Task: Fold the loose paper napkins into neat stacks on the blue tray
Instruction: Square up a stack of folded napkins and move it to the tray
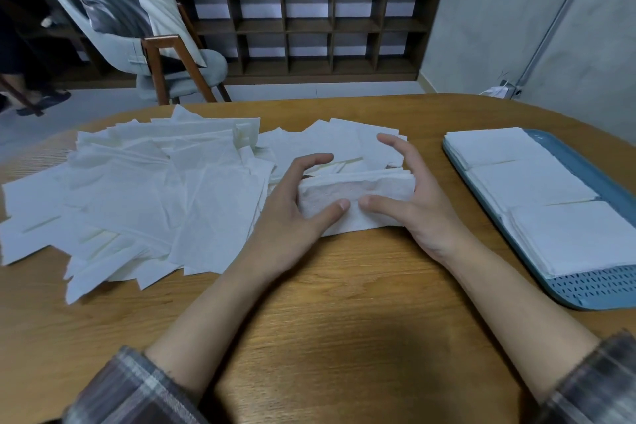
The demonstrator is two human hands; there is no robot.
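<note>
A folded white napkin (354, 198) stands partly lifted at the middle of the wooden table (344, 303). My left hand (296, 213) holds its left end, thumb on the near face and fingers curled over the far side. My right hand (409, 196) holds the right end the same way, and the two thumbs almost meet. A wide heap of loose napkins (144, 196) covers the table's left and far middle. At the right, the blue tray (592, 289) carries three stacks of folded napkins (537, 182) in a row.
A grey chair (165, 55) with a cushion stands beyond the table's far left edge. Behind it runs a dark wooden shelf unit (309, 24) with potted plants on top. A grey wall with a socket (506, 88) is at the far right.
</note>
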